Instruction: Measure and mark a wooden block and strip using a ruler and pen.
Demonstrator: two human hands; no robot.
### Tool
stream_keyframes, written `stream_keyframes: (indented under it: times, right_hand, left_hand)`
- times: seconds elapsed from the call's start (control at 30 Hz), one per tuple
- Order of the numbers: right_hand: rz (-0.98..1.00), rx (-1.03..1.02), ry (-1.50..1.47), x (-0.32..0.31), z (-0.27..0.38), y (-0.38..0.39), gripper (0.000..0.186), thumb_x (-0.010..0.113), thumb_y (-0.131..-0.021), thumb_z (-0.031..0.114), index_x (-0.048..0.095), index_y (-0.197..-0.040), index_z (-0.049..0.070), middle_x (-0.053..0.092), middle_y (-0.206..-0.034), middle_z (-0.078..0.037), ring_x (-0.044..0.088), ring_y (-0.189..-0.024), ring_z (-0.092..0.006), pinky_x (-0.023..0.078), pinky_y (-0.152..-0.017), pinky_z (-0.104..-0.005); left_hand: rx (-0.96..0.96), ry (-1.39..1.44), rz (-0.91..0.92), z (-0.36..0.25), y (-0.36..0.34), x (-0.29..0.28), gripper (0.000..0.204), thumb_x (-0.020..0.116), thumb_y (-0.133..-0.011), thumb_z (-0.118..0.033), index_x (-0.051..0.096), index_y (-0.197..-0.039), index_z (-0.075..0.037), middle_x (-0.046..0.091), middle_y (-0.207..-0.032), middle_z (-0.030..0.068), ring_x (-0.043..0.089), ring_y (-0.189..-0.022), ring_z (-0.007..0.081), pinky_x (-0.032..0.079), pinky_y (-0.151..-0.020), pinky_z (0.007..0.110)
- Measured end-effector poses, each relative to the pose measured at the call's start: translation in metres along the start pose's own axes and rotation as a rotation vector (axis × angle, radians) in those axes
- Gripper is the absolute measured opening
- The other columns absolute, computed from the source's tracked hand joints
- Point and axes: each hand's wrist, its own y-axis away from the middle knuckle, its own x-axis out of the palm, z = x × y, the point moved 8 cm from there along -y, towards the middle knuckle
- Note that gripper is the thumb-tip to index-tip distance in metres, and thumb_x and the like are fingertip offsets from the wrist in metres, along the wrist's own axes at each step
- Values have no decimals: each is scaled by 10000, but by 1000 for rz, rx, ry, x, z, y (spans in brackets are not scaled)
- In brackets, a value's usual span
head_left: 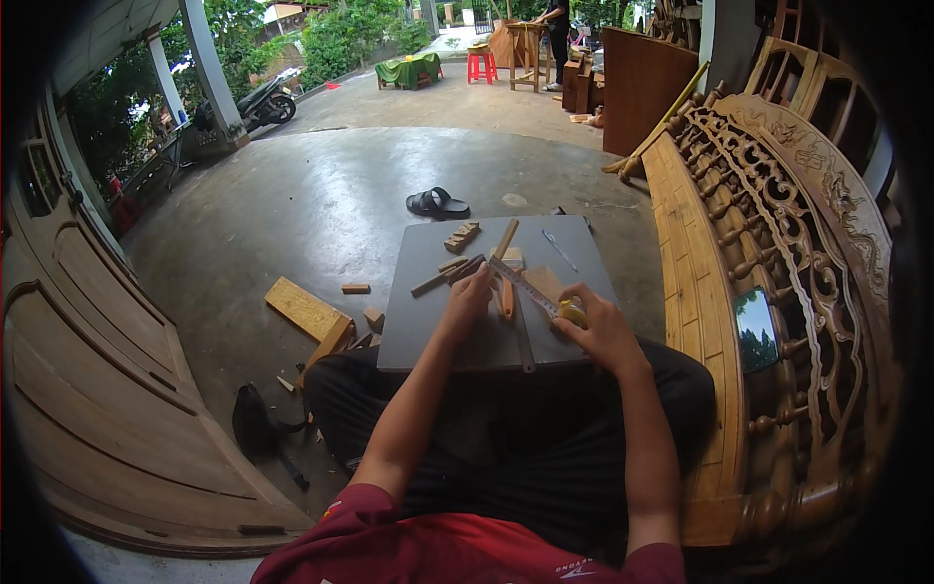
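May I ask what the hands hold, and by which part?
The right hand holds a tape measure by its yellow case; what the left hand holds is unclear.

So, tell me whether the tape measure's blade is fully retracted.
No, the blade stretches out from the yellow case in the right hand toward the left hand.

Past your left hand [469, 300], you can see black footwear [438, 203] on the floor [292, 190]. Much farther ahead are a green cloth [413, 70] and a red stool [481, 64]. Far off, ahead and left of that hand, a motorbike [269, 110] stands. A big brown door [97, 380] is well to that hand's left. Right of your right hand [589, 321], you have a mirror [755, 331] by some curly carved wood [827, 161].
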Motion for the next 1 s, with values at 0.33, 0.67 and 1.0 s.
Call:
stream_keyframes:
  times: [0.33, 0.67, 1.0]
  right_hand:
    - [-21, -1, -10, 0, 0, 0, 386, 780, -968, 269, 555, -1255, 140, 733, -1127, -241, 702, -1117, -482, 557, -918, -539]
    - [-50, -45, 4, -3, 4, -1, 319, 760, -982, 256, 596, -1217, 116, 742, -1099, -223, 726, -1076, -452, 575, -892, -521]
    - [-114, -127, -1, -4, 7, 0, 284, 758, -980, 260, 658, -1187, 93, 752, -1067, -207, 739, -1013, -429, 590, -863, -495]
  left_hand:
    - [0, 14, 6, -1, 1, 1, 455, 534, -1135, -497, 649, -903, -122, 424, -666, -100, 352, -530, 23, 259, -473, 237]
    - [-19, 9, 6, -4, 3, 4, 445, 539, -1136, -487, 637, -882, -134, 418, -663, -103, 347, -530, 23, 254, -472, 240]
    - [4, -3, 0, -7, 5, 7, 446, 530, -1143, -468, 637, -879, -126, 410, -654, -109, 338, -529, 18, 234, -475, 242]
